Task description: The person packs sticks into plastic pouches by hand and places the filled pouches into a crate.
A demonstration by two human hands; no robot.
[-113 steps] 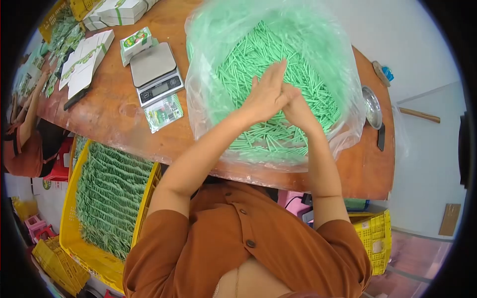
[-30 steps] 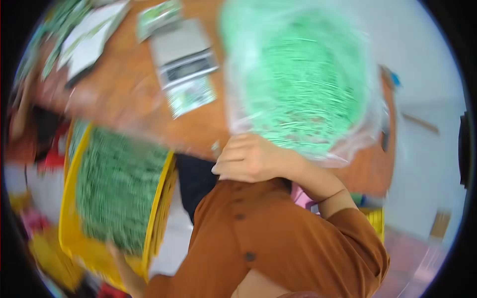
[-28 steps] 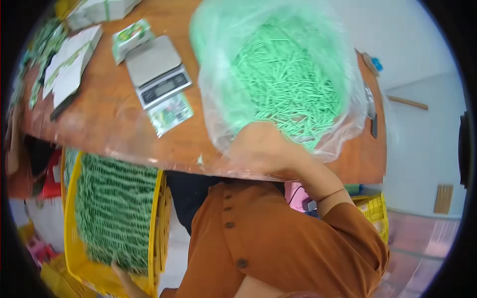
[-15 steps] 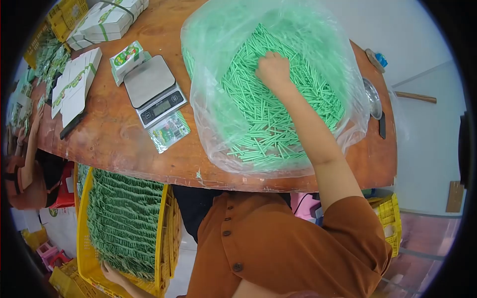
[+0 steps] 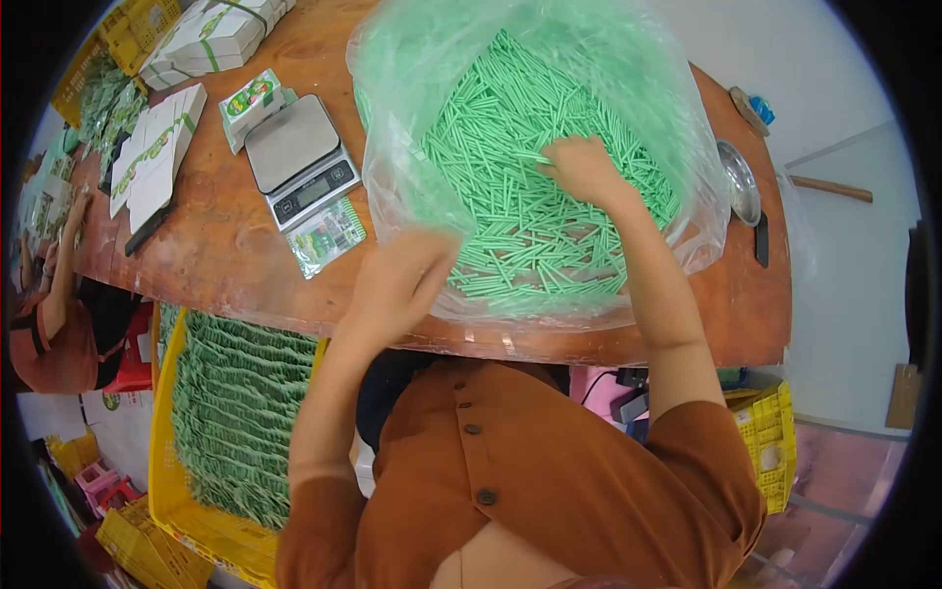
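A big clear plastic bag (image 5: 392,157) lies open on the wooden table, full of loose green sticks (image 5: 510,187). Inside it, my right hand (image 5: 581,169) pinches green sticks between its fingertips, above the heap. My left hand (image 5: 404,280), blurred by motion, is over the bag's near left rim; whether it holds anything cannot be made out. Left of the bag stands a digital scale (image 5: 294,157) with a bare plate. A printed green packet (image 5: 328,238) lies against its near side, and a white-green pack (image 5: 251,106) stands at its far left corner.
Flat white cartons (image 5: 157,152) and a bundled stack of boxes (image 5: 216,37) lie at the table's left. Below the edge stands a yellow crate (image 5: 167,471) of green packets (image 5: 240,412). A metal bowl (image 5: 738,182) is right of the bag. A co-worker (image 5: 59,334) sits far left.
My left hand has come up from the yellow crate to the bag's near left rim. My right hand has shifted right and slightly nearer within the bag, and sticks now show at its fingertips.
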